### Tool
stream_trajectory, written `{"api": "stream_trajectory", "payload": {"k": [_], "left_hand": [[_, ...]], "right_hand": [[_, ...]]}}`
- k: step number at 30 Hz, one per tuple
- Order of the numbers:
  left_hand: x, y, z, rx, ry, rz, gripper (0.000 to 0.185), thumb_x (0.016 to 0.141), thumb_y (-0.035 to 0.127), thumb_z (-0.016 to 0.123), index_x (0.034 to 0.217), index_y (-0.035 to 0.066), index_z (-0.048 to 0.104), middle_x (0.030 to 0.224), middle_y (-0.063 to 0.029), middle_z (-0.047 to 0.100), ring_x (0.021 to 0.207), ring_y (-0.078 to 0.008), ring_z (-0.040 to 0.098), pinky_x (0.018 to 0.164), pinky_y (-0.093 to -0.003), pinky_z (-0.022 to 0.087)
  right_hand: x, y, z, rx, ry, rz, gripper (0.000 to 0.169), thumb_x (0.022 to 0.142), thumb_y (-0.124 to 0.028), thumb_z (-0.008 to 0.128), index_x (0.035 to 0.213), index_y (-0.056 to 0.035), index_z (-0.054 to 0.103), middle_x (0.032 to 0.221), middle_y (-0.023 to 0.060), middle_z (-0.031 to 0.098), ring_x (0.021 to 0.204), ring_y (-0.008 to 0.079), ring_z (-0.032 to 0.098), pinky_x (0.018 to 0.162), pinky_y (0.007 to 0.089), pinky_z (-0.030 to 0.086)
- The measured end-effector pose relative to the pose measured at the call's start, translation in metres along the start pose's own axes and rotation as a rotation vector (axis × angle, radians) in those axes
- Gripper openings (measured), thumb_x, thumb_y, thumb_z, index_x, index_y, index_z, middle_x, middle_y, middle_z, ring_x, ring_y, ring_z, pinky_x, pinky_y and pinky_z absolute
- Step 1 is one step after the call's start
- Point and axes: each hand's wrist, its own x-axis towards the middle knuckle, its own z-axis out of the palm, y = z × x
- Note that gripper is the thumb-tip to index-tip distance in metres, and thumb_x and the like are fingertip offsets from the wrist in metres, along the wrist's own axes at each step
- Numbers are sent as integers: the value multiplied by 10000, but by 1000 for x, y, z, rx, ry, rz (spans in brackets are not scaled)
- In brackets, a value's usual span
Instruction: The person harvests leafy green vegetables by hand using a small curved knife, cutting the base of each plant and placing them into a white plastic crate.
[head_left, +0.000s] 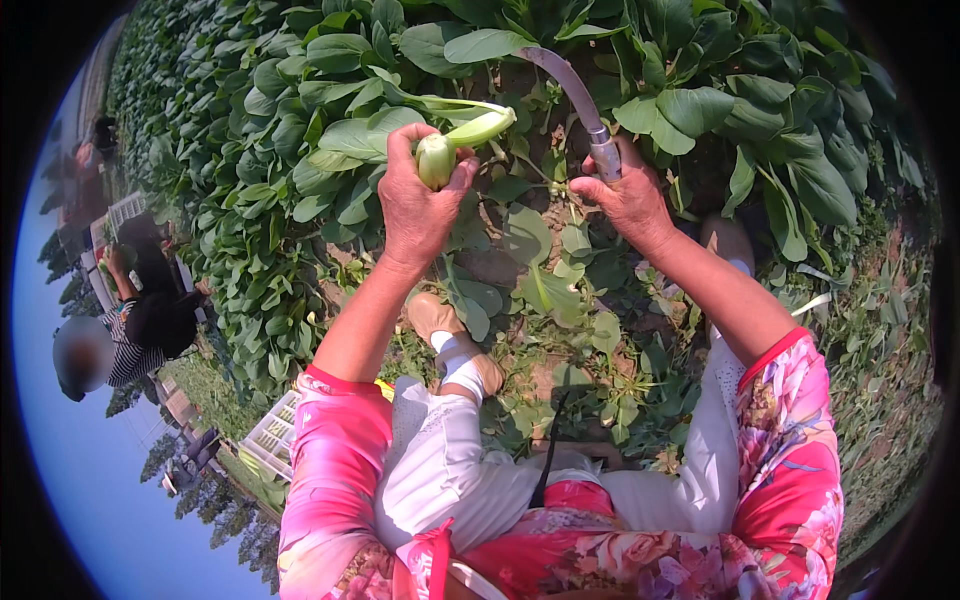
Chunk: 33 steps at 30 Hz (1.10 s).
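Observation:
My left hand grips a green-stemmed bok choy, its pale cut base turned up toward me. A second cut stalk, a light green bok choy, sticks out to the right just beyond my fingertips. Whether my fingers also hold that one, I cannot tell. In my right hand is the metal handle of a sickle. Its curved blade reaches up and left, with the tip against a leaf. Between my hands, cut leaves lie on the soil.
Dense bok choy plants grow ahead and to the left, with more large plants at right. A white plastic crate stands by my left elbow. Another person works farther left. My shoe is on the leaf-strewn ground.

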Motion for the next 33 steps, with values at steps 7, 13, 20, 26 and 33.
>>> {"api": "stream_trajectory", "payload": {"k": [7,13,20,26,33], "left_hand": [[-68,59,-4,-757,-542,-329,479,725,51,637,1093,46,330,799,-66,567,713,-100,559,633,-228,469],[-76,52,-40,-114,-241,377,821,651,66,701,1306,-8,211,1030,-164,567,916,-218,582,796,-319,460],[-51,-8,-12,-53,-554,-120,786,586,118,713,1245,-6,304,999,-193,559,918,-307,560,785,-345,437],[-7,28,-13,540,-596,427,471,649,5,521,1098,3,379,717,-172,554,668,-365,546,563,-424,427],[83,-73,-15,944,-397,112,402,784,116,418,1178,47,377,882,-186,587,823,-319,575,678,-411,461]], "right_hand": [[-29,-78,-15,509,86,-339,483,587,-214,784,900,-41,459,830,48,619,677,78,573,604,223,465],[-38,-87,-9,615,-61,209,353,641,-109,738,862,-30,475,684,5,550,575,49,525,506,199,441],[-24,-50,21,290,-348,361,272,816,-245,550,909,-2,472,680,67,566,584,112,541,501,253,438],[7,-12,60,-180,-181,214,325,788,-258,540,929,30,491,777,248,572,771,410,546,672,467,422],[34,-3,75,-135,-25,304,351,777,-298,527,815,51,513,681,228,567,687,395,555,637,429,428]]}}
